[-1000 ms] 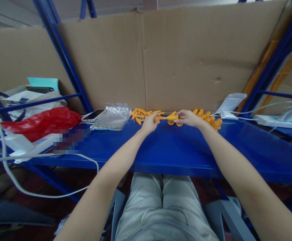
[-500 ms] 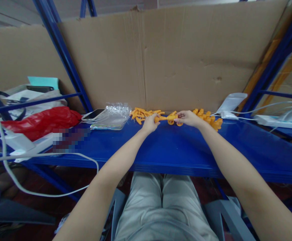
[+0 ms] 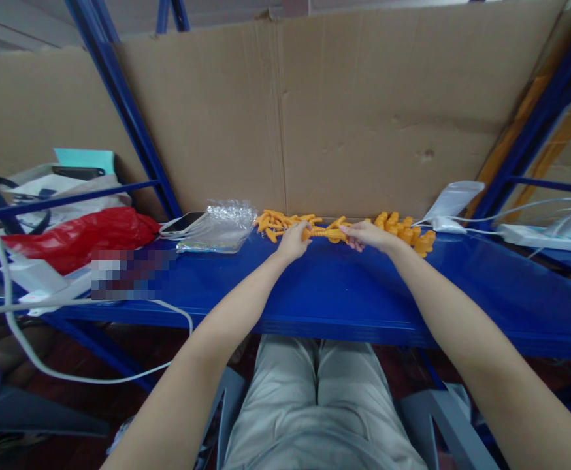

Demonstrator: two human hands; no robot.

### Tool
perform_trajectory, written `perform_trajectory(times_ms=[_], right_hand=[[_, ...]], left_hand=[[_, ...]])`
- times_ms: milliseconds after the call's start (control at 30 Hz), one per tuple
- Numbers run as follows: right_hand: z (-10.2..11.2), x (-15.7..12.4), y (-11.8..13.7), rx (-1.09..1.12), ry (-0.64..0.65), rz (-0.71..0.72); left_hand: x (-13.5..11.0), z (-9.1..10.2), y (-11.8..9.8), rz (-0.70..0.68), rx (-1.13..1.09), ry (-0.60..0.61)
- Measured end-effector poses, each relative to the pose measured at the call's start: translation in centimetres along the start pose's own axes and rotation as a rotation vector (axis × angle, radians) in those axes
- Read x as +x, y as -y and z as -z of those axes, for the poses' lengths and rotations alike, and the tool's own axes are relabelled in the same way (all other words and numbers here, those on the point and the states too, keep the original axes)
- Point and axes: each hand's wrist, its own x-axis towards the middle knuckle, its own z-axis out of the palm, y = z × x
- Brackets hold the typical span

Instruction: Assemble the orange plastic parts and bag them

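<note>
Stretched between my hands is an orange plastic piece (image 3: 325, 232) with a ribbed middle; its exact kind is too small to make out. My left hand (image 3: 294, 241) is closed around its left end. At the other end, the thumb and fingers of my right hand (image 3: 366, 235) pinch it, and they hide part of it. Behind my left hand lies a loose heap of slim orange pieces (image 3: 272, 220). Just past my right hand, chunkier orange pieces (image 3: 406, 230) are lined up along the cardboard.
The blue shelf (image 3: 334, 294) is backed by a tall cardboard sheet (image 3: 364, 111). To the left are clear plastic bags (image 3: 224, 228), a phone (image 3: 185, 224), a red plastic bag (image 3: 89, 238) and a white cable (image 3: 94, 375). A white stand-like object (image 3: 455, 202) with wires is at right.
The orange piece has turned between my hands, and the round parts that hung below its right end no longer show there. My right-hand fingers have shifted slightly; my left hand has barely moved.
</note>
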Motion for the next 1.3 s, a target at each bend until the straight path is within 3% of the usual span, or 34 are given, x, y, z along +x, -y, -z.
perform_trajectory(times_ms=[167,300,467,600,1133,1300], right_hand=[[-0.3,0.1,-0.3,0.038,0.009,-0.031],[-0.7,0.1,0.0,0.090,0.001,0.033],[-1.6,0.6,0.1,0.121,-0.113,0.073],[-1.7,0.8,-0.1,0.121,-0.082,0.109],[-2.0,0.3,0.6,0.256,-0.083,-0.097],[-2.2,0.8,-0.1,0.148,-0.074,-0.050]], left_hand=[[0.0,0.2,0.0,-0.008,-0.012,0.006],[0.1,0.4,0.0,0.022,0.024,-0.012],[0.2,0.5,0.1,0.050,0.008,-0.018],[0.2,0.7,0.2,0.052,0.001,-0.029],[0.1,0.5,0.4,0.017,-0.004,-0.028],[0.4,0.6,0.6,0.013,-0.005,-0.002]])
